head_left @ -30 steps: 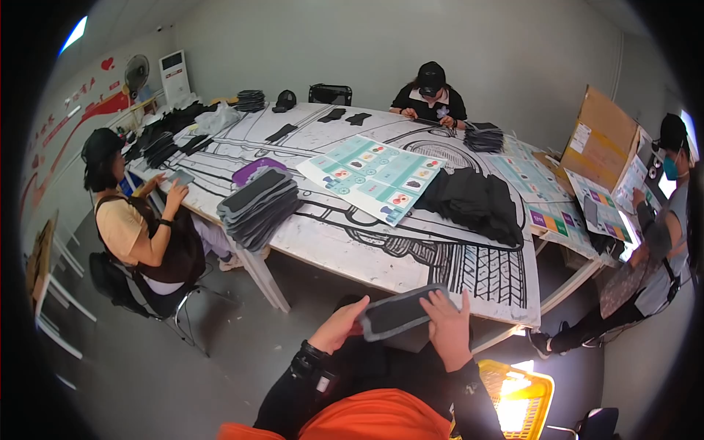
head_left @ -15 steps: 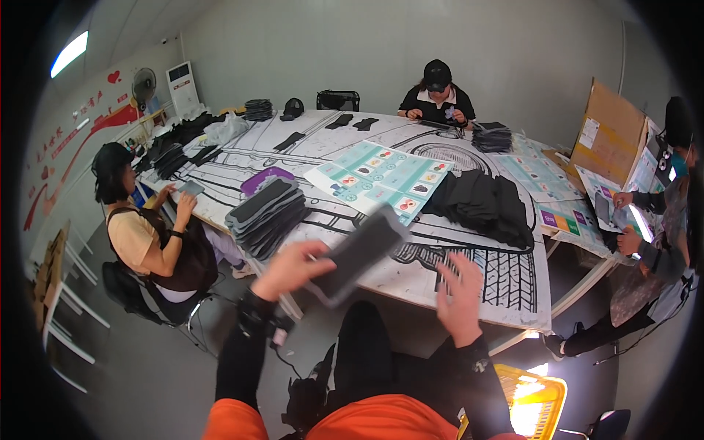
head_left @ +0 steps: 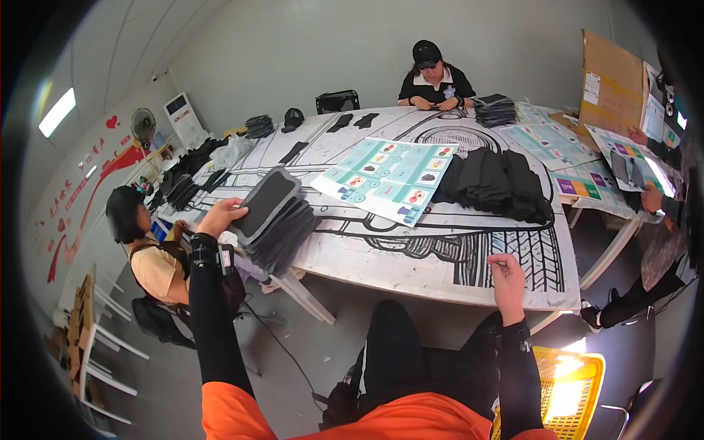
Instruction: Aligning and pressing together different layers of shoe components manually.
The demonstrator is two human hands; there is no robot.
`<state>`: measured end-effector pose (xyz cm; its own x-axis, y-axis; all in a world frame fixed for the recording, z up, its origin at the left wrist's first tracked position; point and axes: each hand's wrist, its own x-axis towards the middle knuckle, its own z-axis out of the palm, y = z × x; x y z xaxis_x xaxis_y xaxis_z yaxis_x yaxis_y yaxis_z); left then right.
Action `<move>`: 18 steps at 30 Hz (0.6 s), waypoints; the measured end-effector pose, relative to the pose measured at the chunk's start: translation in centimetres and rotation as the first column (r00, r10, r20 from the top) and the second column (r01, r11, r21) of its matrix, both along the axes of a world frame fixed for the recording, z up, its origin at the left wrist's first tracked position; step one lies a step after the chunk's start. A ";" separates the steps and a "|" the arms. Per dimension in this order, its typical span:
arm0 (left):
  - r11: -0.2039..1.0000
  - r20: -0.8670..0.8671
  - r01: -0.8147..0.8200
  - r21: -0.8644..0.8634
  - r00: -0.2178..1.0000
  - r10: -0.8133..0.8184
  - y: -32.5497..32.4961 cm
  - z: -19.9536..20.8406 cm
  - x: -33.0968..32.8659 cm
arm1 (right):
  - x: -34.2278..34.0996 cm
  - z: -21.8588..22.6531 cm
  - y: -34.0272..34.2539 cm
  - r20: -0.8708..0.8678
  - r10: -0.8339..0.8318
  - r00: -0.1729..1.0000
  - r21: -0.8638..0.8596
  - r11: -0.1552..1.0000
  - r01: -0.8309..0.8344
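Observation:
At the near left of the table stands a stack of dark grey flat pads (head_left: pixel 275 246) with lighter grey edges. My left hand (head_left: pixel 221 217) pinches the near-left edge of the top pad (head_left: pixel 268 199), thumb and fingers closed on it. That pad lies tilted over the stack. My right hand (head_left: pixel 507 277) hovers at the table's near right edge, fingers bent in toward the thumb, with nothing visible in them. Beyond it lies a heap of folded black fabric pieces (head_left: pixel 499 183), partly next to a printed teal-and-white sheet (head_left: pixel 389 176).
A person (head_left: pixel 436 84) sits at the far side beside another pad stack (head_left: pixel 495 110). Another person (head_left: pixel 158 249) sits at the left. Someone's hand (head_left: pixel 651 198) works at the right near a cardboard box (head_left: pixel 612 81). A yellow basket (head_left: pixel 579 396) stands by my right side.
My left hand has carried the pad leftward and down onto the stack. My right hand has moved right, and its spread fingers have curled in. The view has shifted slightly.

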<state>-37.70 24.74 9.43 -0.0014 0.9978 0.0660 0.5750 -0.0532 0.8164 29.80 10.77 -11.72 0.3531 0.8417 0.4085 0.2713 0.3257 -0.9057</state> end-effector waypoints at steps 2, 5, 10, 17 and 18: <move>1.000 0.031 0.011 -0.013 0.999 -0.011 1.0 -1.1 -1.0 | -0.2 0.1 -0.2 -0.009 -0.007 1.000 -0.005 1.000 0.007; 0.999 -0.011 -0.021 -0.047 1.000 0.021 2.2 -1.9 -3.5 | -0.4 -0.2 0.1 -0.001 0.011 1.000 0.004 1.000 -0.011; 0.853 -0.736 -0.186 0.488 0.437 0.517 0.6 -1.8 -6.5 | -1.7 0.2 0.7 -0.046 0.076 0.996 0.074 0.995 -0.073; 0.695 -0.338 0.068 0.716 0.905 0.260 0.1 -5.2 19.4 | 1.1 -0.8 -0.3 -0.056 0.008 0.998 0.041 0.999 -0.005; 0.743 -0.304 0.144 0.654 0.949 0.084 -0.4 -6.7 23.5 | 1.4 -0.9 -0.7 -0.056 0.009 0.998 0.053 0.999 -0.006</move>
<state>-14.16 24.35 2.77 0.1609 0.6973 0.6985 0.7671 -0.5336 0.3560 31.18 10.10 -12.62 0.3701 0.8222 0.4325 0.2180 0.3757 -0.9008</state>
